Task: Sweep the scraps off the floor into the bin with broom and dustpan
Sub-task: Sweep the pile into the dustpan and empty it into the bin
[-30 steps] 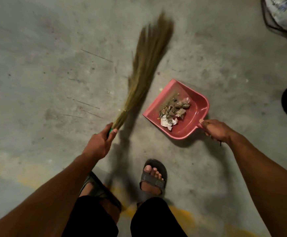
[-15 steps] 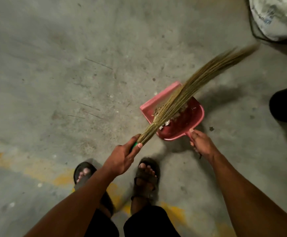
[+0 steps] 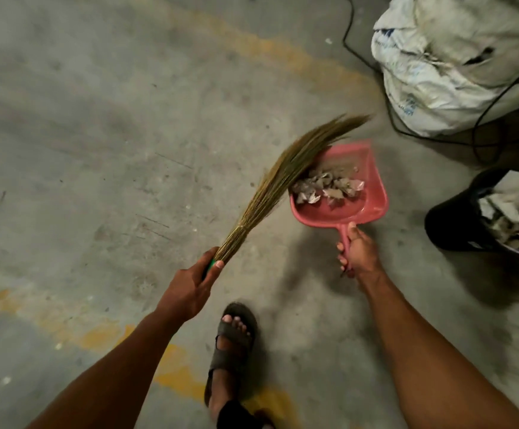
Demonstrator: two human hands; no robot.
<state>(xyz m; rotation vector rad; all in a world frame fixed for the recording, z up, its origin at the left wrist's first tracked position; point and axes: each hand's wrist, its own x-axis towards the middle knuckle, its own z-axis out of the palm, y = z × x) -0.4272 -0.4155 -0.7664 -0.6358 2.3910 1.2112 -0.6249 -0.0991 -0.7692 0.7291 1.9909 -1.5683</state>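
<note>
My left hand (image 3: 191, 286) grips the green handle of a straw broom (image 3: 286, 174), whose bristles slant up to the right and lie over the left edge of the pink dustpan (image 3: 372, 193). My right hand (image 3: 357, 252) holds the dustpan's handle. Crumpled paper scraps (image 3: 326, 185) lie in the pan, which looks raised off the floor. A black bin (image 3: 450, 224) with paper in it stands to the right of the pan.
A large white sack (image 3: 450, 60) sits at the top right with a black cable (image 3: 375, 78) looping around it on the concrete floor. My sandalled foot (image 3: 230, 345) is below the hands. Worn yellow paint lines (image 3: 103, 332) cross the floor.
The dustpan has lifted and turned so its mouth points away from me, and it sits nearer the bin. The broom swung from across the pan to its left edge. I stepped forward.
</note>
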